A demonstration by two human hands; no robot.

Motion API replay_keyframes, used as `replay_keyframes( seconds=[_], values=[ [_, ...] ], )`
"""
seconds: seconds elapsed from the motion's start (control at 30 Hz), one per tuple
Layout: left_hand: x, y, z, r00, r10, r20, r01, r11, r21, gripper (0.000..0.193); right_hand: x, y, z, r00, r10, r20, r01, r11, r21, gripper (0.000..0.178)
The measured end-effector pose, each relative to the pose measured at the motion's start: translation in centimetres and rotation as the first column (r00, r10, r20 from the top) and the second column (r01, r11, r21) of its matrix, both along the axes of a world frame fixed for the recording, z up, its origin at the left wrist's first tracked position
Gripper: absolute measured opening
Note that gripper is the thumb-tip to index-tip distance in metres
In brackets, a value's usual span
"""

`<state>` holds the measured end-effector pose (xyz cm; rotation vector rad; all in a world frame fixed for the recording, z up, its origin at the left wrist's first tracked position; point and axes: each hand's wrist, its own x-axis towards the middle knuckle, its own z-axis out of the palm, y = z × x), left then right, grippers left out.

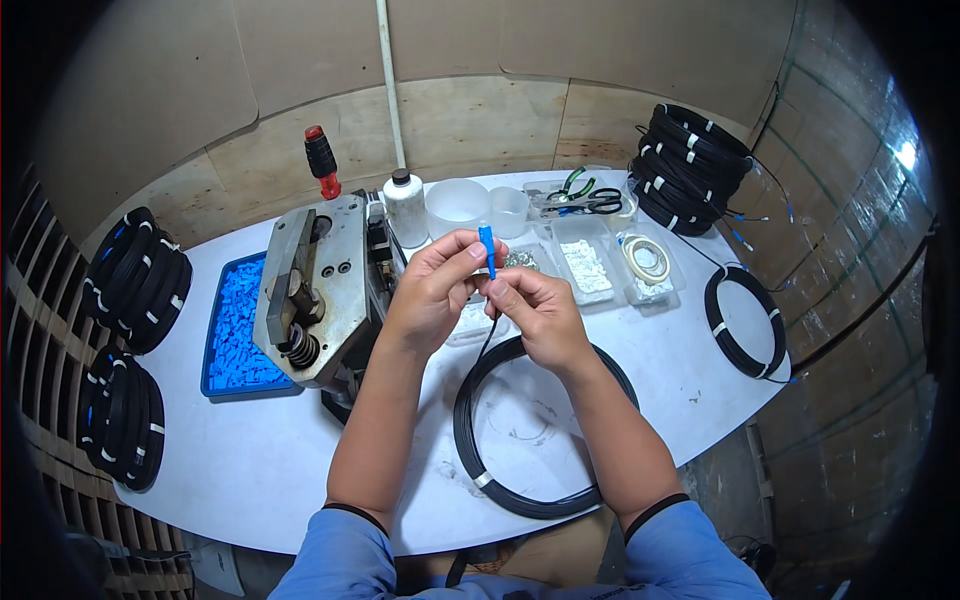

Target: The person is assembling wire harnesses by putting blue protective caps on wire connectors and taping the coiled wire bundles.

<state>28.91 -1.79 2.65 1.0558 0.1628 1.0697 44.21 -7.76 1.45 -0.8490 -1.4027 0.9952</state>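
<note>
A small blue cable connector (pixel 487 243) points upward between my two hands, above the middle of the table. My left hand (pixel 432 295) is closed, pinching the connector's side between thumb and fingers. Lower down, the thumb and fingers of my right hand (pixel 540 318) pinch the connector's narrow blue tail, where the black cable (pixel 490 338) runs out beneath. That cable leads down toward a large black coil (pixel 466 430), bound with white tape, lying flat under my right forearm. My fingers partly hide the connector's lower end.
Left of my hands stands a metal press (pixel 335 270), beside a blue tray (pixel 240 385) of small blue parts. A white bottle (pixel 403 215), bowls, and clear boxes of white parts (pixel 585 270) line the back. Black cable coils (pixel 690 170) are stacked at right and left (pixel 140 280).
</note>
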Motion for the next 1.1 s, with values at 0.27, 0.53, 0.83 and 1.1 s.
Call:
replay_keyframes(
  seconds=[0.27, 0.53, 0.83, 1.1],
  values=[
    [0.27, -0.19, 0.06, 0.998, 0.056, -0.032, -0.055, 0.998, 0.029, 0.018, 0.06, -0.09, 0.02, 1.0, 0.008, 0.01, -0.008, 1.0, -0.005, 0.02],
    [0.04, 0.11, -0.09, 0.999, -0.013, -0.037, 0.015, 0.999, 0.042, 0.021, 0.05, -0.08, 0.11, 1.0, 0.017, -0.001, -0.017, 1.0, -0.022, 0.02],
    [-0.11, 0.4, -0.25, 0.998, -0.051, -0.038, 0.052, 0.998, 0.024, 0.019, -0.03, 0.02, 0.1, 1.0, 0.018, -0.009, -0.018, 1.0, -0.025, 0.021],
    [0.42, -0.19, -0.03, 1.0, 0.008, 0.007, -0.008, 1.0, -0.019, 0.017, -0.12, 0.42, -0.41, 0.998, 0.033, -0.044, -0.033, 0.999, -0.018, 0.022]
  ],
)
